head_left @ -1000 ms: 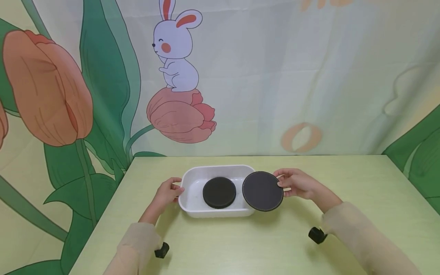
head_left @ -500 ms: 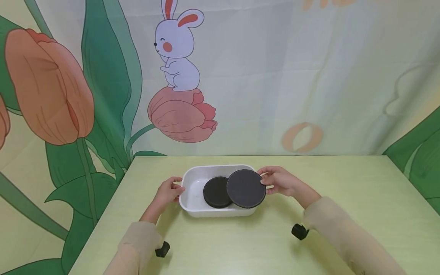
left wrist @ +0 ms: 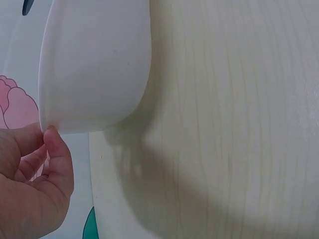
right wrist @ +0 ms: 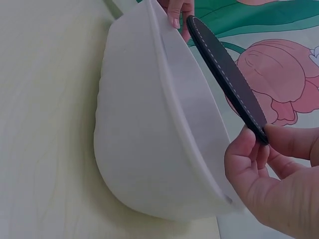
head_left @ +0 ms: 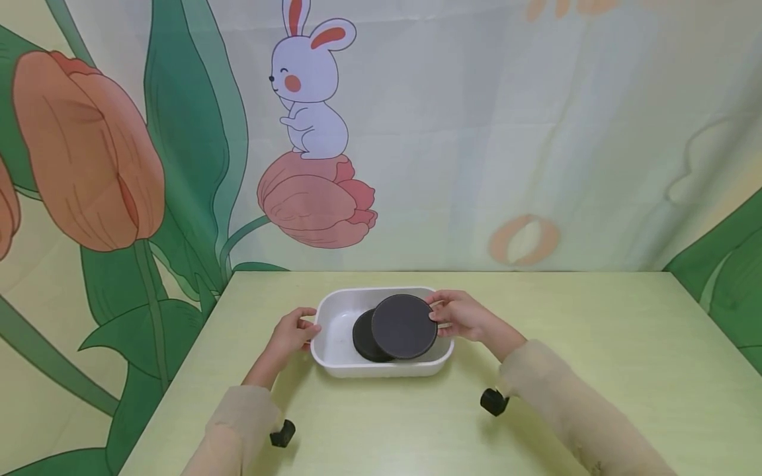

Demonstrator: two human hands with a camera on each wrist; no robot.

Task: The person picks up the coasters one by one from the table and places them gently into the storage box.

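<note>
A white oblong plastic basin (head_left: 333, 337) with rounded corners stands on the table. My left hand (head_left: 292, 334) pinches its left rim between thumb and fingers; in the left wrist view the fingertips (left wrist: 51, 135) grip the rim's edge. Between thumb and fingers, my right hand (head_left: 461, 316) holds a round black coaster (head_left: 405, 327) by its right edge. Pale stitching runs round the coaster's border in the right wrist view (right wrist: 229, 74). It is held tilted above the basin. Below it, a second round black coaster (head_left: 364, 337) lies inside the basin, partly covered in the head view.
The pale wooden table (head_left: 381, 423) ends at a printed cloth backdrop (head_left: 452, 145) with a rabbit and tulips just behind the basin. Small black devices (head_left: 494, 401) hang below both sleeves.
My right hand has carried the coaster leftward, from the basin's right end to over the lying coaster, now partly covering it. The left hand stays at the rim.
</note>
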